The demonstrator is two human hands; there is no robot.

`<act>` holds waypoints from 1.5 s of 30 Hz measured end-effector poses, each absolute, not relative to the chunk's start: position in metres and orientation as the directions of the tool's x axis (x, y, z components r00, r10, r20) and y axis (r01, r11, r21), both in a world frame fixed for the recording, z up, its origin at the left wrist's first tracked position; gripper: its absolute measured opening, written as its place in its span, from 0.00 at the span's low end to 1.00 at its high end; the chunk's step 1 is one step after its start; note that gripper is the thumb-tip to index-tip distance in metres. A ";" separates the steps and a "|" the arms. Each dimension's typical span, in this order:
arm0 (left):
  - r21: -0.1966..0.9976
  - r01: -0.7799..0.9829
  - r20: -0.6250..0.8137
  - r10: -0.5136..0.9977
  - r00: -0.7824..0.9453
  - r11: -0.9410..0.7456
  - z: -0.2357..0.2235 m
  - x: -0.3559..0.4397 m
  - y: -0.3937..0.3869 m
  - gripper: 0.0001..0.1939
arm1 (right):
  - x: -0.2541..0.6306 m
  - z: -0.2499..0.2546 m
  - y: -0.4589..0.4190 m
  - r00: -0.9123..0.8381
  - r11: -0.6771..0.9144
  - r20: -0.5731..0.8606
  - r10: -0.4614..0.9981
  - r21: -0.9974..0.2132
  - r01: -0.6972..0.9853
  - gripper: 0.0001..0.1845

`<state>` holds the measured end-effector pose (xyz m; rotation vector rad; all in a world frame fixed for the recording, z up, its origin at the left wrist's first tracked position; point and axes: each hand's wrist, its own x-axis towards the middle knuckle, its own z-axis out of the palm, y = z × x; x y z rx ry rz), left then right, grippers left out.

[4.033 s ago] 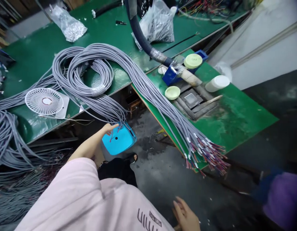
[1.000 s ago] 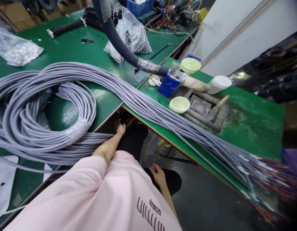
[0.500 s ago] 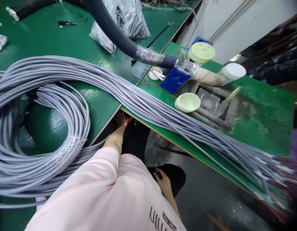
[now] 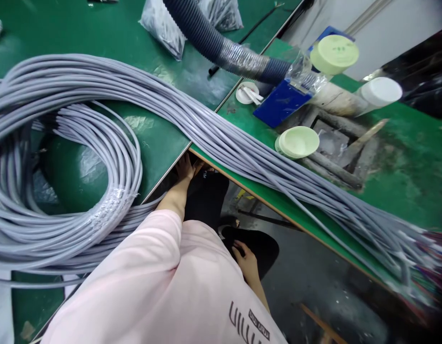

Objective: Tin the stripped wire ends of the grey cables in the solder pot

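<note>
My left hand (image 4: 186, 168) reaches forward under the edge of the green table (image 4: 99, 33), in the gap between the two benches. Its fingers point up at the edge, stretched out, with the tips hidden. My right hand (image 4: 244, 258) lies flat on my knee in black trousers and holds nothing. A thick bundle of grey cables (image 4: 242, 153) runs across both benches just above my left hand. Its coiled part (image 4: 81, 220) lies on the left. The bundle's stripped coloured ends (image 4: 432, 267) hang over the right bench's edge.
A dark ribbed hose (image 4: 214, 43) runs down to a blue box (image 4: 280, 102) on the right bench (image 4: 403, 157). Around it lie a pale green lid (image 4: 299, 142), a green-lidded jar (image 4: 333, 53) and a white jar (image 4: 380, 91). A plastic bag (image 4: 160, 24) lies behind.
My view has moved closer to the benches and tilted down. My left hand has let go of the blue stool seat and stays under the table edge. My right hand stays on my knee.
</note>
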<state>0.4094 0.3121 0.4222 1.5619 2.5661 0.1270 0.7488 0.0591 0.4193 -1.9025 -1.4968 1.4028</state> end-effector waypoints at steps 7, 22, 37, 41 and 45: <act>0.143 0.880 -0.061 0.891 -0.449 0.453 0.418 0.406 0.313 0.35 | 0.742 0.417 0.064 -0.047 -0.399 -0.493 0.869 -0.754 0.522 0.25; 0.212 0.952 -0.107 0.973 -0.203 0.222 0.428 0.413 0.326 0.28 | 0.741 0.414 0.063 -0.041 -0.386 -0.471 0.881 -0.766 0.514 0.23; 0.140 0.873 -0.024 0.884 -0.468 0.466 0.438 0.420 0.285 0.28 | 0.745 0.408 0.066 -0.044 -0.404 -0.484 0.874 -0.774 0.487 0.23; 0.124 0.853 -0.013 0.861 -0.509 0.506 0.440 0.416 0.291 0.32 | 0.745 0.405 0.066 -0.040 -0.400 -0.473 0.880 -0.784 0.474 0.22; 0.124 0.857 -0.002 0.864 -0.504 0.500 0.436 0.414 0.290 0.33 | 0.745 0.403 0.066 -0.034 -0.414 -0.483 0.875 -0.783 0.464 0.22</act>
